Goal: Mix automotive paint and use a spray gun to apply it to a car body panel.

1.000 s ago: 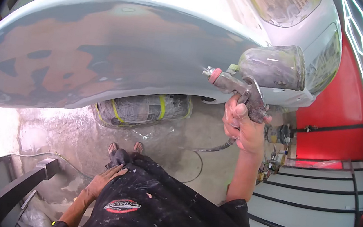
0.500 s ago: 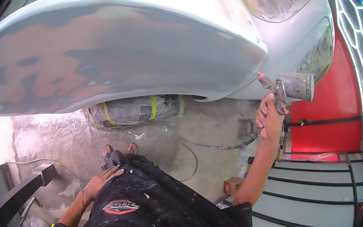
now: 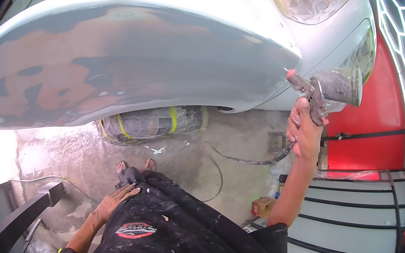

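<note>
Your right fingers (image 3: pixel 292 129) are grasping the spray gun (image 3: pixel 318 104) low, its cup (image 3: pixel 338 85) likely weighing heavy beyond them. Left fingers (image 3: pixel 129 189) are lying outstretched.

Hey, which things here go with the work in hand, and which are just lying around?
With the work:
- spray gun with its cup, in the right hand
- hose trailing below that hand
- grey-patched car panel
- wrapped wheel with yellow tape

Apparently just around:
- brown box
- dark beam, lower left
- red panel, right
</note>
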`<state>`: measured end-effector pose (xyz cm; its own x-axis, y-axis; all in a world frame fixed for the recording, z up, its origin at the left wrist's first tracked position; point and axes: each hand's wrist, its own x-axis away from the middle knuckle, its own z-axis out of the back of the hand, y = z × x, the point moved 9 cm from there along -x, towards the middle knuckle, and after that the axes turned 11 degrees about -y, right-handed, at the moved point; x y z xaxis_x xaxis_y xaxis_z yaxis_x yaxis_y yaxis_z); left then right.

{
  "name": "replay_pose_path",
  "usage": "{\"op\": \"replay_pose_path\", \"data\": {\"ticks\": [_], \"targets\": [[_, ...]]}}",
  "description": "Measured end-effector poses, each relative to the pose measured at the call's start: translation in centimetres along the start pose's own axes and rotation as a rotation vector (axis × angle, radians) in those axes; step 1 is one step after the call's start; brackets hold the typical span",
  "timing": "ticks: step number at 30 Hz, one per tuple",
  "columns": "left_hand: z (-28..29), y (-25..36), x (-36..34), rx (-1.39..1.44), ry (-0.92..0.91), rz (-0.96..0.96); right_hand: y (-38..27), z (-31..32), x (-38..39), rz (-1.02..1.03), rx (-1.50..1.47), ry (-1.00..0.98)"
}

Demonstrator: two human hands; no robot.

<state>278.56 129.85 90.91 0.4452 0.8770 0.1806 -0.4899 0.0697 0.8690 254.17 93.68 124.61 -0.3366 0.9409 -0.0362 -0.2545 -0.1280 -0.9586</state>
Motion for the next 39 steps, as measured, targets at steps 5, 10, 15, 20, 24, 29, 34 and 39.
{"op": "replay_pose_path", "data": {"ticks": [5,10,15,20,24,29,34,39], "targets": [[-0.7,-0.6,0.4,0.004,0.014,-0.006,-2.4,-7.7,-0.6,-0.011,-0.044,-0.268],[-0.7,-0.4,0.7,0.010,0.022,0.018,-3.2,-11.5,-0.8,-0.044,-0.094,-0.483],[-1.0,-0.8,0.9,-0.011,0.035,0.008,-3.3,-10.7,-0.9,-0.030,-0.145,-0.568],[-0.8,-0.8,0.5,0.007,0.038,-0.011,-1.9,-3.1,-3.0,-0.071,-0.057,-0.275],[-0.4,0.0,0.2,-0.005,0.053,-0.059,-0.9,2.1,-4.5,-0.107,-0.031,-0.124],[-0.5,0.3,-0.4,0.006,0.029,-0.068,0.9,8.5,-6.1,-0.114,-0.018,-0.033],[-0.4,1.1,-0.7,-0.004,0.030,-0.087,2.2,12.5,-7.4,-0.070,-0.059,0.014],[-0.7,1.0,-0.6,0.013,0.049,-0.027,3.7,13.6,-6.7,-0.077,-0.084,0.062]]}}
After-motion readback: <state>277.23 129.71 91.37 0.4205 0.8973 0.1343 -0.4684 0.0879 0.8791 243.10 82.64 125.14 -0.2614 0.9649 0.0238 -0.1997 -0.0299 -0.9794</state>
